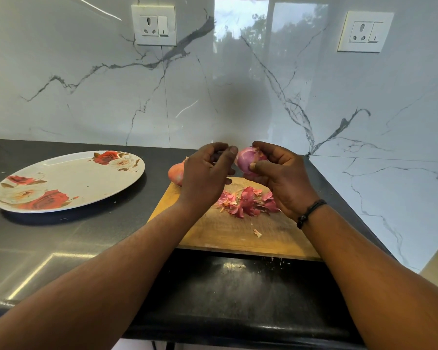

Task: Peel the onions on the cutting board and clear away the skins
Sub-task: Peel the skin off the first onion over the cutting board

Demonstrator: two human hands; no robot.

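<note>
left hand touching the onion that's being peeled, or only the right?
Cannot tell. In the head view the right hand grips the peeled onion; the left hand has its thumb tip right at the onion's edge, with no clear gap or contact visible.

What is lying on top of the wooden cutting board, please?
On the cutting board lies a pile of onion skins and one loose scrap. An unpeeled onion sits at its far left corner, partly hidden by the left hand.

Bare forearms, no sleeves. Black corded bracelet (310,212) with knot, worn on right wrist. Left wrist bare.
</note>
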